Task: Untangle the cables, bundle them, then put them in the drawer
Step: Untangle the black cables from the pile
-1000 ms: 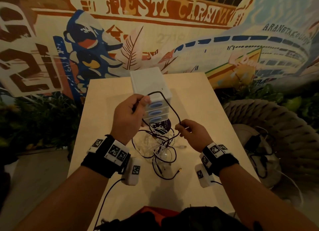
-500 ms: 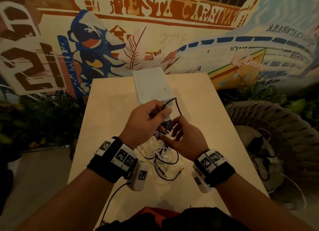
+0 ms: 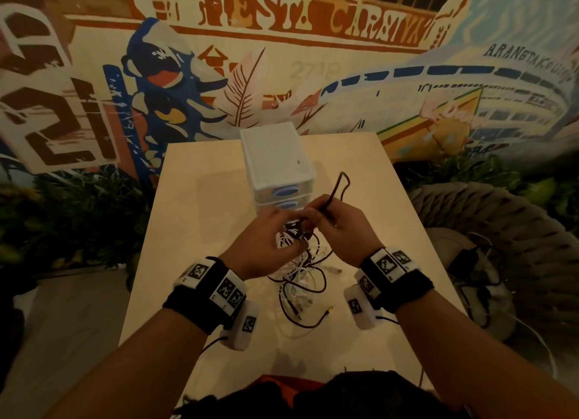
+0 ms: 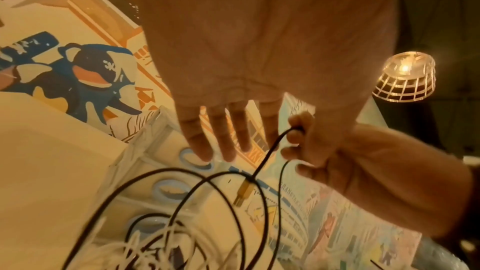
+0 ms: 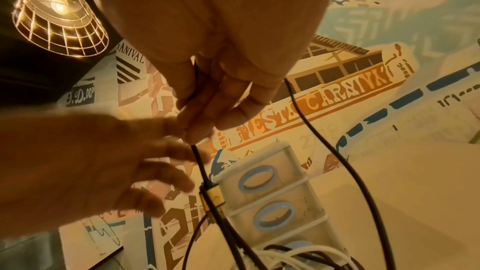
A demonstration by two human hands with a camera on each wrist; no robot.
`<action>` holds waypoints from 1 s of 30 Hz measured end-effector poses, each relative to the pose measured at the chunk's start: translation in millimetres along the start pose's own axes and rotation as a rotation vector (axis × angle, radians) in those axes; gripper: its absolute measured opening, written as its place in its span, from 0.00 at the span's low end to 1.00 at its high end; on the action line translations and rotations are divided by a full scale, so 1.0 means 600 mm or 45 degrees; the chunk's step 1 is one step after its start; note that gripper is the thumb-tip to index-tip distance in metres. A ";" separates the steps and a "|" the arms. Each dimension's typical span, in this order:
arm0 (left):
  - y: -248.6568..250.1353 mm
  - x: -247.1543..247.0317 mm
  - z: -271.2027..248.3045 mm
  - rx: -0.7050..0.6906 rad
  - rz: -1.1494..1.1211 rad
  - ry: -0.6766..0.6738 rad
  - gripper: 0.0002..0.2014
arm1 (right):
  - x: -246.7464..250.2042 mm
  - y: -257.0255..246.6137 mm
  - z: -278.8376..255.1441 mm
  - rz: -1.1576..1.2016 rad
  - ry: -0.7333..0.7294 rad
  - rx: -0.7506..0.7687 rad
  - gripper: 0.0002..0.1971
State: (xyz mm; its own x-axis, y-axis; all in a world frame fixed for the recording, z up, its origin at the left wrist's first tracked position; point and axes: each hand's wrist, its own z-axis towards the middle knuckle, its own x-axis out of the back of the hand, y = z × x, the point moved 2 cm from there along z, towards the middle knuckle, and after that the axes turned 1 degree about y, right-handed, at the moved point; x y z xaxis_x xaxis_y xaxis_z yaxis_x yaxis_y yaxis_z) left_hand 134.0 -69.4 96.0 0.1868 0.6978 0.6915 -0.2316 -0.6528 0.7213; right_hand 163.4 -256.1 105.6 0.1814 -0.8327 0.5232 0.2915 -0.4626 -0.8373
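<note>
The right hand (image 3: 336, 222) pinches a doubled black cable (image 3: 340, 185); its loop rises beyond the grip, its length falls toward the tangle (image 3: 300, 274) on the table (image 3: 200, 199). The left hand (image 3: 266, 240), fingers extended and empty, hovers adjacent. Only wrist views reveal the gold plug (image 4: 242, 192) dangling before the drawer unit (image 3: 275, 155).

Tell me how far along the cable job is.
Done: nothing yet; the cable pile lies tangled on the table. In hand: the right hand pinches a black cable; left hand open beside it. Left: untangling, bundling, stowing in the drawer unit, whose visible drawers look closed.
</note>
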 end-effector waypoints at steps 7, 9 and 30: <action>-0.024 -0.020 0.009 -0.064 0.360 0.128 0.06 | -0.001 0.003 -0.009 0.161 -0.019 -0.025 0.05; -0.020 -0.023 0.009 -0.038 0.350 0.142 0.06 | -0.001 0.004 -0.007 0.256 0.019 -0.054 0.04; -0.042 -0.026 -0.018 0.156 0.210 0.102 0.08 | -0.061 0.199 -0.036 -0.085 -0.272 -0.781 0.22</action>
State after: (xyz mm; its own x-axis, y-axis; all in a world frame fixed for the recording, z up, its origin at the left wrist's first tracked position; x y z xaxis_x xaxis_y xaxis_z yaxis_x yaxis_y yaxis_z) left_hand 126.7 -60.6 66.2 0.0782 0.5965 0.7988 -0.1338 -0.7877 0.6013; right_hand 171.2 -287.2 -17.0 0.3824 -0.7468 0.5441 -0.2693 -0.6534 -0.7075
